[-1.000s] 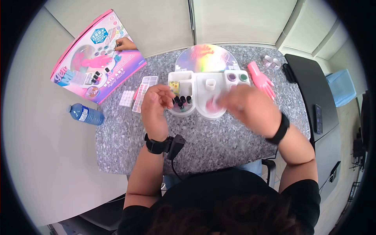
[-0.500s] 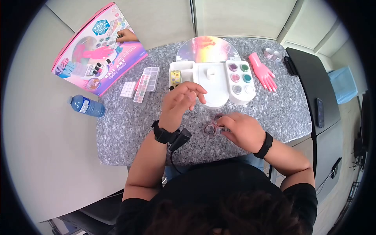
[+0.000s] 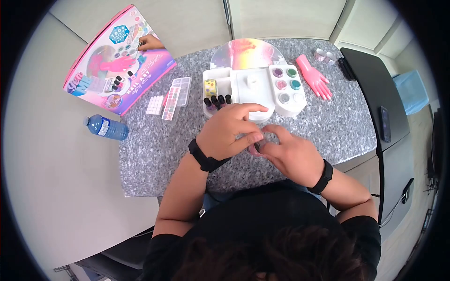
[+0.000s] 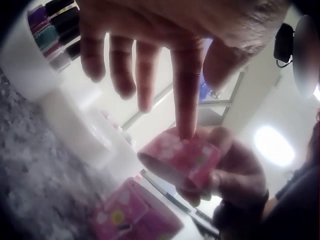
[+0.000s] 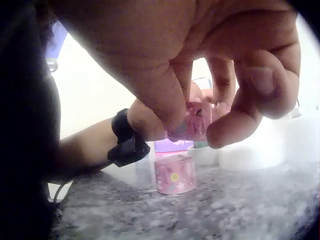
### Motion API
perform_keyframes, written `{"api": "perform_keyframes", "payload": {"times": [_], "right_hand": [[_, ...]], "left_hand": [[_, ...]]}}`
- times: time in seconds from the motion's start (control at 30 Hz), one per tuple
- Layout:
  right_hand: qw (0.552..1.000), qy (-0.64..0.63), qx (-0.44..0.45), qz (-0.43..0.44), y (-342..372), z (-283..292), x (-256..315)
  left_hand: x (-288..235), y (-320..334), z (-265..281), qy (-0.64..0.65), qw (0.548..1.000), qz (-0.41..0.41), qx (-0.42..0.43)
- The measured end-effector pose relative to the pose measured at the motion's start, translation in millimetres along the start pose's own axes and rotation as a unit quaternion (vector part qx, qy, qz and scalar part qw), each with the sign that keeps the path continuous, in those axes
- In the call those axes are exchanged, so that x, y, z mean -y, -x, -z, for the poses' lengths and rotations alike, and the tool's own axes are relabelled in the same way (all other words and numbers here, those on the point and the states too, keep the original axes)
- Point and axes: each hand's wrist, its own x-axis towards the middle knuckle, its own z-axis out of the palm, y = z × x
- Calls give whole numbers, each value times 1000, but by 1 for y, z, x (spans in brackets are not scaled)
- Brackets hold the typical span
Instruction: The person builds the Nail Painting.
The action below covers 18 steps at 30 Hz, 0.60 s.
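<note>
My right hand (image 3: 300,157) pinches a pink band with a flower and heart pattern (image 4: 172,155) between thumb and fingers, just above the table in front of the white tray (image 3: 260,100). My left hand (image 3: 229,133) reaches in from the other side, its fingers mostly straight. In the left wrist view the tip of its index finger touches the held band's upper edge. A second pink band (image 5: 175,175), rolled into a ring, stands on the granite table right below. From the head, both bands are largely covered by the hands.
Nail polish bottles (image 3: 220,100) and a yellow band (image 3: 210,88) sit in the tray's left side, glitter pots (image 3: 281,84) in its right. Farther right lies a pink model hand (image 3: 315,79) near silvery rings (image 3: 324,57). Gem cases (image 3: 171,103), a water bottle (image 3: 108,127) and a box (image 3: 124,65) are left.
My right hand has come back from over the tray to the near table and lifted one of two pink bands there. My left hand has moved right to meet it.
</note>
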Motion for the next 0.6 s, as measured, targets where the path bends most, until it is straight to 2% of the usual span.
{"api": "perform_keyframes", "payload": {"times": [0.17,0.2,0.23,0.33,0.43,0.53,0.6], "right_hand": [[1000,-2,6,3,-2,-1,7],[1000,15,-24,9,-4,0,8],[998,31,-55,15,-6,1,8],[998,30,-55,2,-6,5,4],[997,29,-69,9,-8,6,2],[999,39,-17,-14,-3,5,2],[999,41,-22,-18,-2,2,3]], "left_hand": [[-3,-2,-9,-28,998,-60,-4],[0,-2,-9,-44,996,-79,-19],[1,-1,-6,-43,996,-78,-19],[3,1,3,-71,993,-85,-31],[4,3,8,-70,995,-58,-50],[3,4,15,-98,993,-52,-45],[3,4,18,-119,991,-47,-41]]}}
